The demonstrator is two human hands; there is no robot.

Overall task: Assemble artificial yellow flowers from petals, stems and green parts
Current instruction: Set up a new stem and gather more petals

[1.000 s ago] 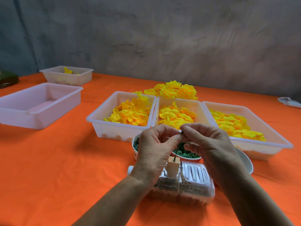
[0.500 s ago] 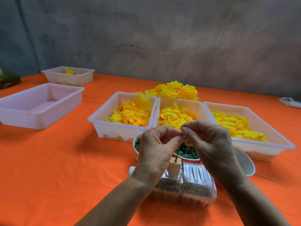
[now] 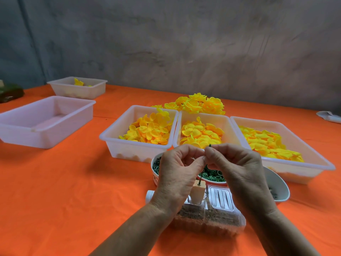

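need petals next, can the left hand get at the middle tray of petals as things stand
Probably yes, once freed: the left hand pinches a small green part together with the right hand, but the open middle tray sits uncovered just beyond it.

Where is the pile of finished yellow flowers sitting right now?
In the head view, the finished yellow flowers lie on the orange tablecloth, far side, just behind the left petal tray and middle petal tray.

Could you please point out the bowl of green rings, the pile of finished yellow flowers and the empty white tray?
bowl of green rings point(image 3: 154, 169), head view, on its left rim.
pile of finished yellow flowers point(image 3: 198, 105), head view, on a middle bloom.
empty white tray point(image 3: 46, 138), head view, on its front wall.
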